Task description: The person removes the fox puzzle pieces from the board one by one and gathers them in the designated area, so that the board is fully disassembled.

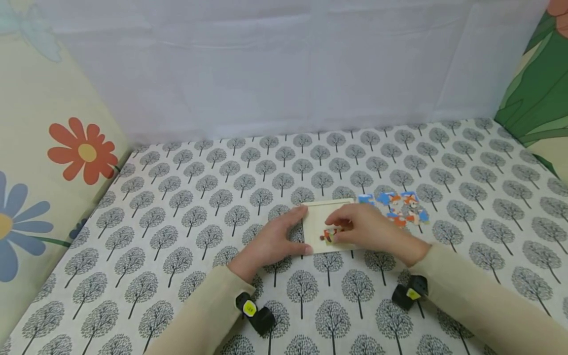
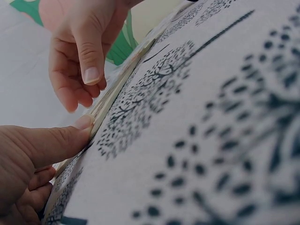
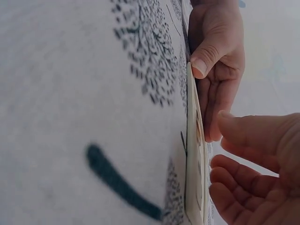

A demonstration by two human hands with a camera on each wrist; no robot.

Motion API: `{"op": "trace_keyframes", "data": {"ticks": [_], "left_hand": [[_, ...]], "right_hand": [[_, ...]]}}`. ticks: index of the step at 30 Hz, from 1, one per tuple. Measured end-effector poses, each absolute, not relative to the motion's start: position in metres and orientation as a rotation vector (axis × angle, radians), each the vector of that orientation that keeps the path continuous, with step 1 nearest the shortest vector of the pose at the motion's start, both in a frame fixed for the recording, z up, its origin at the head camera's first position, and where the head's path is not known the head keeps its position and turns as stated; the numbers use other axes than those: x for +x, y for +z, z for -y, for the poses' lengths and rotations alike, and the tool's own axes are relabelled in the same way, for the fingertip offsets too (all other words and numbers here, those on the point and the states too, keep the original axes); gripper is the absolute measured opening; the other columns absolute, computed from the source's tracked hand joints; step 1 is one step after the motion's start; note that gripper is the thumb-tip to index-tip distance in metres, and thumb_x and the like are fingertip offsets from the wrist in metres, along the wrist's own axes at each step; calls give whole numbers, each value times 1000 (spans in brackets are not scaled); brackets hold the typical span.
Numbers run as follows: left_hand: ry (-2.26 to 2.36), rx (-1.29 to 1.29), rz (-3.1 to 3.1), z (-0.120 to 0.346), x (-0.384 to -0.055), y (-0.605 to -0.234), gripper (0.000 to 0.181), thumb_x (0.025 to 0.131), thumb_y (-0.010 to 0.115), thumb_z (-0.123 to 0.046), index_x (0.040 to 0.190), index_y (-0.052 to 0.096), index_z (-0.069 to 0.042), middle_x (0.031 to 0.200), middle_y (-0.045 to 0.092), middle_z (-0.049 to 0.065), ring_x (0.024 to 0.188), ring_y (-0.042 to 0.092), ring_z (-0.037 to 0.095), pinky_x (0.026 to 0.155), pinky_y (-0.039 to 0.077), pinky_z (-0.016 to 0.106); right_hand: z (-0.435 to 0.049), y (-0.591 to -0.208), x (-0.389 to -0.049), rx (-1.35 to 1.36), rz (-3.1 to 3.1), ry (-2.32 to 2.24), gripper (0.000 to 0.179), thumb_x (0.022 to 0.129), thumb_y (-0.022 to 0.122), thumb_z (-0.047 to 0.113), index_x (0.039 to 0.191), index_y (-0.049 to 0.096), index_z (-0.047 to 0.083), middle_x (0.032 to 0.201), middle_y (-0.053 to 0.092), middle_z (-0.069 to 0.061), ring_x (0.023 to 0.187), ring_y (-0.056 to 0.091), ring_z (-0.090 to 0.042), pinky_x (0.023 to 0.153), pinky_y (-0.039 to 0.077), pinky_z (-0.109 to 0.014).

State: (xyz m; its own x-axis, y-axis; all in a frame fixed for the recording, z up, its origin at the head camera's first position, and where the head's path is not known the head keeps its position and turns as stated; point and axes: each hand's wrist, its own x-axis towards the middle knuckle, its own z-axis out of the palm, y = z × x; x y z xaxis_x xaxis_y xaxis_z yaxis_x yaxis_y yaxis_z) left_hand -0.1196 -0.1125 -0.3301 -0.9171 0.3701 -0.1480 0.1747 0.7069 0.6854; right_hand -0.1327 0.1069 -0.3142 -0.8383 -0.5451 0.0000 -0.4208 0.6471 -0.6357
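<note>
A pale wooden puzzle tray [image 1: 314,224] lies on the cloth in the head view. My left hand [image 1: 278,237] steadies it at its left side, thumb at the near corner and fingers toward the far corner. In the left wrist view that thumb [image 2: 65,141] presses on the tray's edge. My right hand [image 1: 370,230] hovers over the tray's right part, covering some of it. Beside its fingertips, a small colourful puzzle piece [image 1: 327,237] sits in the tray, partly hidden. The right wrist view shows this hand's thumb and fingers [image 3: 243,183] apart, with nothing seen between them.
Several loose puzzle pieces [image 1: 404,207] with orange, blue and grey pictures lie in a cluster right of the tray. A tree-patterned cloth [image 1: 239,266] covers the table. White fabric [image 1: 266,74] hangs at the back, and flower-printed panels [image 1: 26,123] flank the sides.
</note>
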Motion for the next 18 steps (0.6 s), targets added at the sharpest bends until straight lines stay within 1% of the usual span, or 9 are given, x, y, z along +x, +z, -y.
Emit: {"op": "trace_keyframes", "data": {"ticks": [6,12,18], "left_hand": [[998,429,-2645,113,-120,-329,91,71,78,-27,146,28,-16,152,24,-3,140,21,19,115,16,38],[989,440,-2645,113,-120,-329,91,71,78,-28,146,27,-15,152,24,-2,140,20,20,115,16,39],[987,435,-2644,113,-119,-328,91,71,78,-28,146,27,-15,152,24,-2,140,20,20,115,16,40]], "right_hand": [[-102,-311,-133,-847,-2662,-932,27,77,73,16,104,70,11,84,62,3,74,51,-10,67,46,-26],[-102,-312,-134,-861,-2585,-958,25,77,71,12,102,71,11,79,59,3,67,49,-11,60,44,-25],[-101,-315,-135,-891,-2580,-879,25,77,72,16,102,70,13,83,58,3,70,50,-10,62,45,-24]]}}
